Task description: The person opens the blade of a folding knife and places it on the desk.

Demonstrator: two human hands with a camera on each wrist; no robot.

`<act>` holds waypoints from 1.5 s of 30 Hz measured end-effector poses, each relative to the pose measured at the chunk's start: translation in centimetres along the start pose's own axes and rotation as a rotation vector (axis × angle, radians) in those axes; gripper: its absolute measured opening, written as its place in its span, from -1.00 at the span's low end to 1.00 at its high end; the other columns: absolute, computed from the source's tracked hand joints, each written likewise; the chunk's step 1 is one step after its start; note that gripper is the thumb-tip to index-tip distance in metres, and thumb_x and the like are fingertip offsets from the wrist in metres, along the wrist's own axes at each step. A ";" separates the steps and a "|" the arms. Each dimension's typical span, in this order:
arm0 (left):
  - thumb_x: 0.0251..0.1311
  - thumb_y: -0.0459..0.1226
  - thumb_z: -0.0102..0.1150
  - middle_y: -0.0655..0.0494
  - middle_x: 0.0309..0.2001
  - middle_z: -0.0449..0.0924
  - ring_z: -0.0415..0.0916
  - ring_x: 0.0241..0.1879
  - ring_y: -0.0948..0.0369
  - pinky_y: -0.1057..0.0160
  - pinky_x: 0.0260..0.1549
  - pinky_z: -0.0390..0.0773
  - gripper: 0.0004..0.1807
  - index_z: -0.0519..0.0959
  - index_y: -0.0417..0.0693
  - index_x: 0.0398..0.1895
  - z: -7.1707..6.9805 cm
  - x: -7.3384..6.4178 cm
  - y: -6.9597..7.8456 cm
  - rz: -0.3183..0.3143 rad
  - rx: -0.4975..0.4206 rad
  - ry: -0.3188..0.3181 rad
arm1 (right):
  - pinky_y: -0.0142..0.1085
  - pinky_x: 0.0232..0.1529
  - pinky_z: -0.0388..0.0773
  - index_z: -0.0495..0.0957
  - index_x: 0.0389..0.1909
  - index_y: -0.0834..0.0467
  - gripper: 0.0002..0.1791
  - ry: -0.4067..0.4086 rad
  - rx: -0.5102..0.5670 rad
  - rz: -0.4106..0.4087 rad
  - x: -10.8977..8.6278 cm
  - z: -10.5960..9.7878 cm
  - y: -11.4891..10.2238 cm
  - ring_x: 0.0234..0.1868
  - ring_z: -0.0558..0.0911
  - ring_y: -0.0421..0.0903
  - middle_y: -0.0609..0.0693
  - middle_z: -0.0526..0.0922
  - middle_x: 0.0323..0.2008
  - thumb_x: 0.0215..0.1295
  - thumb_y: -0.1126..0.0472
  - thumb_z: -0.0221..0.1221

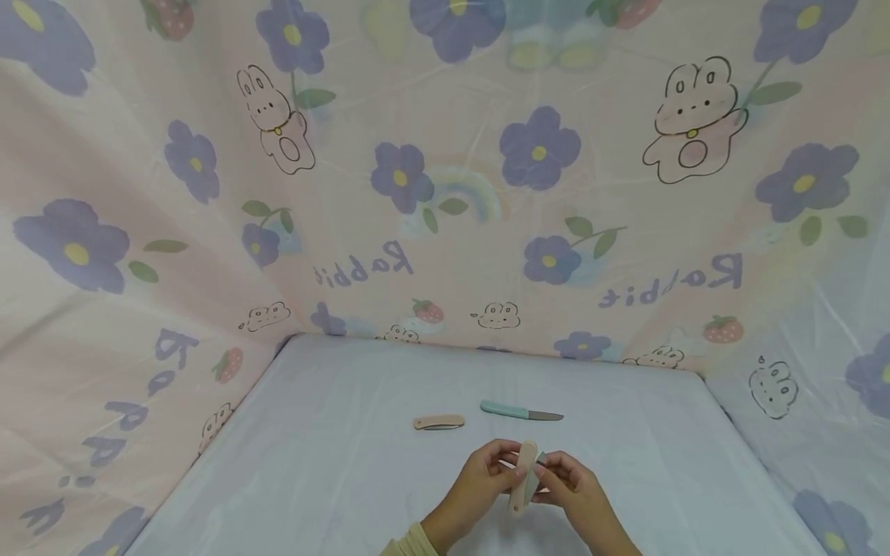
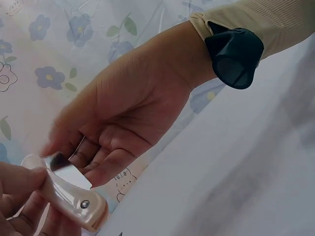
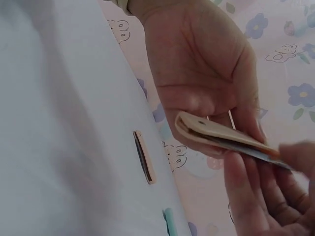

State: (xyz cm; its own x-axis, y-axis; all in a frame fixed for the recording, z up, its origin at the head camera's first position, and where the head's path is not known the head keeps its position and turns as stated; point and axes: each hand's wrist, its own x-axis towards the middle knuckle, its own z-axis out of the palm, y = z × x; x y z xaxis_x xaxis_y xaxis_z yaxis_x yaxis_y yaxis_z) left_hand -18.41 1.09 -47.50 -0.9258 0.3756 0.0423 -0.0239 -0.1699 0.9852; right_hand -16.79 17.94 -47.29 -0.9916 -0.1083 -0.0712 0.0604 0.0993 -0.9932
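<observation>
A beige folding knife [image 1: 519, 493] is held up between both hands, its handle close to upright in the head view. My left hand [image 1: 476, 480] grips the handle, thumb across its face. On the other side, my right hand [image 1: 580, 494] pinches the grey blade [image 1: 532, 486], which stands partly out of the handle. A metal pivot shows on the handle [image 2: 74, 199] in the left wrist view. Further back on the white table lie a second beige folding knife [image 1: 439, 422], folded, and a mint-green knife [image 1: 506, 409] with its blade out, pointing right.
The white tabletop [image 1: 334, 432] is enclosed at the back and sides by a pink printed curtain [image 1: 459, 255] with flowers and rabbits. A dark device [image 2: 236, 56] sits on the right wrist, below a cream sleeve.
</observation>
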 end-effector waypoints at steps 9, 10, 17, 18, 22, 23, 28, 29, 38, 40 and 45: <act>0.12 -0.19 0.13 0.09 -0.23 0.48 0.48 -0.30 0.20 0.22 -0.37 0.57 -0.71 0.49 -0.07 -0.10 0.0 0.0 -0.3 -0.029 0.037 -0.040 | -0.22 -0.30 0.58 0.37 -0.24 0.35 -0.57 -0.038 -0.020 0.001 -0.1 -0.3 0.1 -0.32 0.59 0.02 0.18 0.54 -0.33 0.15 0.03 0.14; 0.12 -0.18 0.13 0.09 -0.23 0.48 0.48 -0.30 0.19 0.22 -0.37 0.57 -0.71 0.49 -0.07 -0.10 0.0 0.0 -0.4 -0.032 0.039 -0.042 | -0.22 -0.30 0.58 0.38 -0.24 0.35 -0.57 -0.043 -0.019 0.002 -0.1 -0.3 0.1 -0.32 0.59 0.02 0.18 0.54 -0.33 0.15 0.03 0.14; 0.11 -0.15 0.13 0.09 -0.23 0.48 0.49 -0.30 0.19 0.21 -0.38 0.57 -0.70 0.49 -0.07 -0.11 -0.3 0.2 -0.7 -0.047 0.033 -0.059 | -0.20 -0.30 0.58 0.38 -0.26 0.36 -0.59 -0.049 -0.003 0.007 -0.3 -0.4 0.1 -0.32 0.59 0.02 0.19 0.56 -0.33 0.15 0.05 0.14; 0.11 -0.15 0.13 0.09 -0.22 0.48 0.49 -0.30 0.19 0.20 -0.38 0.57 -0.70 0.49 -0.07 -0.11 -0.3 0.2 -0.6 -0.045 0.032 -0.061 | -0.19 -0.30 0.58 0.38 -0.26 0.36 -0.59 -0.047 0.001 0.009 -0.3 -0.4 0.1 -0.32 0.58 0.03 0.19 0.56 -0.33 0.15 0.05 0.14; 0.12 -0.17 0.12 0.07 -0.23 0.48 0.49 -0.29 0.18 0.20 -0.37 0.57 -0.71 0.49 -0.10 -0.11 -0.3 0.1 -0.4 -0.033 0.014 -0.064 | -0.17 -0.31 0.58 0.38 -0.27 0.35 -0.60 -0.034 0.023 0.021 -0.3 -0.4 0.2 -0.28 0.56 0.11 0.25 0.54 -0.32 0.14 0.06 0.15; 0.12 -0.17 0.12 0.07 -0.23 0.48 0.50 -0.30 0.18 0.20 -0.37 0.57 -0.71 0.49 -0.11 -0.11 -0.3 0.1 -0.4 -0.029 0.009 -0.065 | -0.17 -0.31 0.58 0.38 -0.27 0.35 -0.60 -0.030 0.028 0.025 -0.3 -0.4 0.2 -0.27 0.55 0.14 0.27 0.53 -0.32 0.14 0.06 0.15; 0.13 -0.19 0.11 0.05 -0.23 0.48 0.51 -0.31 0.17 0.18 -0.36 0.57 -0.71 0.49 -0.14 -0.11 -0.4 0.0 -0.2 -0.024 -0.012 -0.061 | -0.17 -0.30 0.58 0.38 -0.28 0.36 -0.61 -0.028 0.044 0.026 -0.3 -0.5 0.4 -0.24 0.54 0.19 0.33 0.52 -0.29 0.15 0.07 0.14; 0.14 -0.19 0.11 0.04 -0.23 0.48 0.51 -0.31 0.17 0.18 -0.36 0.57 -0.71 0.48 -0.14 -0.11 -0.5 0.0 -0.2 -0.026 -0.013 -0.057 | -0.17 -0.29 0.57 0.38 -0.27 0.37 -0.61 -0.029 0.045 0.026 -0.3 -0.6 0.4 -0.23 0.54 0.19 0.33 0.52 -0.29 0.16 0.08 0.14; 0.13 -0.18 0.11 0.04 -0.25 0.50 0.52 -0.29 0.17 0.19 -0.35 0.57 -0.71 0.49 -0.13 -0.13 -0.9 0.4 -0.6 -0.018 -0.011 0.001 | -0.15 -0.26 0.56 0.34 -0.22 0.44 -0.52 -0.003 0.078 0.080 -0.3 -0.9 0.3 -0.23 0.57 0.14 0.29 0.55 -0.28 0.13 0.06 0.16; 0.13 -0.17 0.11 0.04 -0.25 0.50 0.52 -0.29 0.18 0.19 -0.34 0.57 -0.71 0.50 -0.12 -0.13 -1.0 0.4 -0.7 -0.017 -0.010 0.016 | -0.15 -0.26 0.56 0.35 -0.23 0.42 -0.54 -0.003 0.080 0.094 -0.4 -1.0 0.3 -0.24 0.58 0.12 0.26 0.57 -0.30 0.13 0.06 0.16; 0.12 -0.17 0.13 0.03 -0.25 0.50 0.52 -0.30 0.18 0.18 -0.33 0.57 -0.71 0.50 -0.14 -0.14 -1.0 0.3 -0.6 -0.018 -0.027 0.045 | -0.15 -0.24 0.56 0.37 -0.25 0.38 -0.59 0.000 0.085 0.096 -0.3 -1.3 0.5 -0.27 0.60 0.06 0.18 0.59 -0.35 0.14 0.07 0.15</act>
State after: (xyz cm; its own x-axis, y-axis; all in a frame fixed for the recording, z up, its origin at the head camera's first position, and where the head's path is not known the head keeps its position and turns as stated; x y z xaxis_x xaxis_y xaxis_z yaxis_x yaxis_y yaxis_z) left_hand -19.03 0.38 -48.22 -0.9412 0.3375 0.0166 -0.0502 -0.1882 0.9808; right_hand -16.57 19.29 -47.69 -0.9808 -0.1024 -0.1663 0.1646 0.0247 -0.9861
